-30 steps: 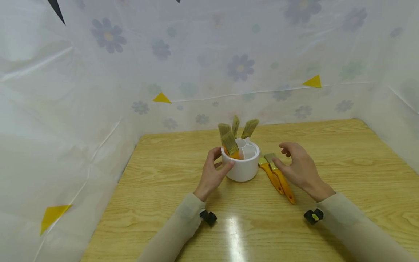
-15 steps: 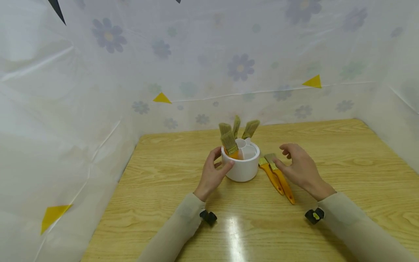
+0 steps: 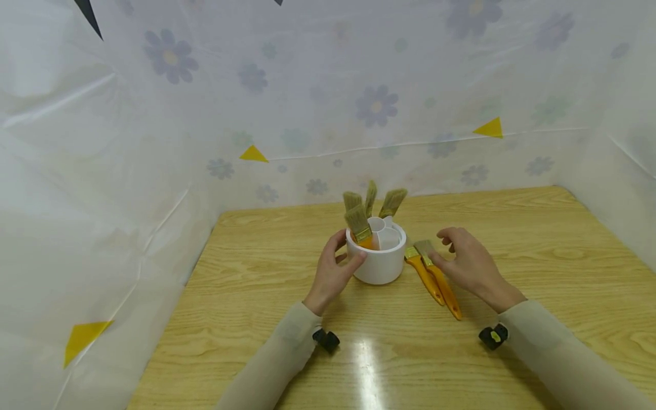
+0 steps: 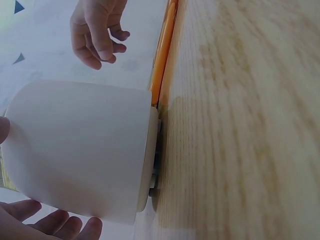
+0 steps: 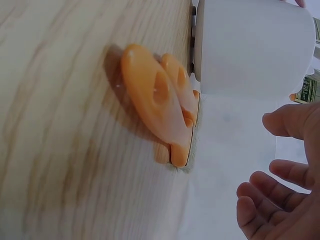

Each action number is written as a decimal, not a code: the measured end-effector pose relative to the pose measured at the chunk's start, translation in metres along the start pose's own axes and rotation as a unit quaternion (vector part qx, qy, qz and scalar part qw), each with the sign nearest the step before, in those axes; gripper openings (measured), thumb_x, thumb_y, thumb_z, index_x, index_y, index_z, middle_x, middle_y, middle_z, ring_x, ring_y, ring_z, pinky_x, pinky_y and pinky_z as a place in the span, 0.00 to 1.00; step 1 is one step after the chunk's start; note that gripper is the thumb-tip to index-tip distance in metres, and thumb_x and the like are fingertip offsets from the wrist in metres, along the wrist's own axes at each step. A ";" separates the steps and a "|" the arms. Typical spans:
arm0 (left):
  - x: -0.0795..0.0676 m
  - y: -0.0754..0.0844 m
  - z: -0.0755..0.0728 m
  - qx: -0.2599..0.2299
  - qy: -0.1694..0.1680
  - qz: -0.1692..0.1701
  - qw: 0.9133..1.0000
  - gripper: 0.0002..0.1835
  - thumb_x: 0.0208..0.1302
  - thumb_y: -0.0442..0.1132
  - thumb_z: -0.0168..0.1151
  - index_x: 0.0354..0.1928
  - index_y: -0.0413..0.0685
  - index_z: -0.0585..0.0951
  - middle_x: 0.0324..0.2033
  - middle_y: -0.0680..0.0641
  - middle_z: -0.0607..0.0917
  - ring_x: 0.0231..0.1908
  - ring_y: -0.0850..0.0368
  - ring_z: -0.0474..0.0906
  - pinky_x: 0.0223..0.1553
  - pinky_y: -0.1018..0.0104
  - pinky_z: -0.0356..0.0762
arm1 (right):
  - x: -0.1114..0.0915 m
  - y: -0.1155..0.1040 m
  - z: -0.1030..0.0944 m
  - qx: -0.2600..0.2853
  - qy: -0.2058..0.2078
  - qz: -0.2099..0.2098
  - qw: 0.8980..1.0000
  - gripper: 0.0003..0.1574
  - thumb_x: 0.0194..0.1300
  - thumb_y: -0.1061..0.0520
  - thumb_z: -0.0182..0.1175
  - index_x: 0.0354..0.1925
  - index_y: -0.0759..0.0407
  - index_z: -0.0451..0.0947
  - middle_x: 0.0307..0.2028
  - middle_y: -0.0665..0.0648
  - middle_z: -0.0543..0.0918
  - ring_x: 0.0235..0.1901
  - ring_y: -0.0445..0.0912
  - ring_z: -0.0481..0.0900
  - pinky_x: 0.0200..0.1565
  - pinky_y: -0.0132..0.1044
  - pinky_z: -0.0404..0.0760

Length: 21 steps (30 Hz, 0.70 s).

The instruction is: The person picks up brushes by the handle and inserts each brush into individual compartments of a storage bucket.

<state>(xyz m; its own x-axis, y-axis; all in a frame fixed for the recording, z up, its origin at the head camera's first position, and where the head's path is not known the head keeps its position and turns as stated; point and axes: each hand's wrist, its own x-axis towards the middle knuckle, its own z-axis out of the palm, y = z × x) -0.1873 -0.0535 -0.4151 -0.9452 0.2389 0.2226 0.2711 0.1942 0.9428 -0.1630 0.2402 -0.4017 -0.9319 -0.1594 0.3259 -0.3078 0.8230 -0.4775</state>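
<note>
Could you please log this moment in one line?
left hand: holds white holder | right hand: holds nothing, near loose brushes on table | inside holder: bristles-up brushes

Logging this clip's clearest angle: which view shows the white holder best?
The head view: there the white holder shows its rim, compartments and the brushes in it. The left wrist view shows mainly its outer wall, side-on; the right wrist view shows that wall too, cut off at the picture's top edge.
</note>
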 end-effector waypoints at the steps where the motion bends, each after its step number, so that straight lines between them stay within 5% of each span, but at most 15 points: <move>1: 0.000 0.000 0.000 0.002 0.000 -0.001 1.000 0.36 0.63 0.54 0.63 0.70 0.55 0.62 0.64 0.51 0.69 0.64 0.55 0.64 0.59 0.50 0.69 | 0.000 0.001 0.000 0.001 -0.005 0.002 1.000 0.29 0.64 0.50 0.63 0.55 0.67 0.71 0.43 0.65 0.76 0.39 0.57 0.76 0.37 0.52 0.77; 21: 0.002 0.002 0.001 -0.025 -0.004 -0.002 1.000 0.36 0.63 0.45 0.64 0.69 0.49 0.60 0.65 0.45 0.66 0.65 0.49 0.61 0.61 0.47 0.65 | 0.005 0.011 -0.002 0.033 -0.124 0.057 0.990 0.36 0.62 0.50 0.65 0.60 0.69 0.68 0.51 0.70 0.74 0.44 0.59 0.76 0.40 0.53 0.78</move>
<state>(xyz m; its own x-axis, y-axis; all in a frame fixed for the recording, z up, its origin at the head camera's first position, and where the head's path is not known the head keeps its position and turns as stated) -0.1882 -0.0522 -0.4129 -0.9448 0.2458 0.2168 0.2575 0.1478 0.9549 -0.1711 0.2496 -0.4035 -0.9771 -0.2040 0.0599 -0.2024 0.8069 -0.5550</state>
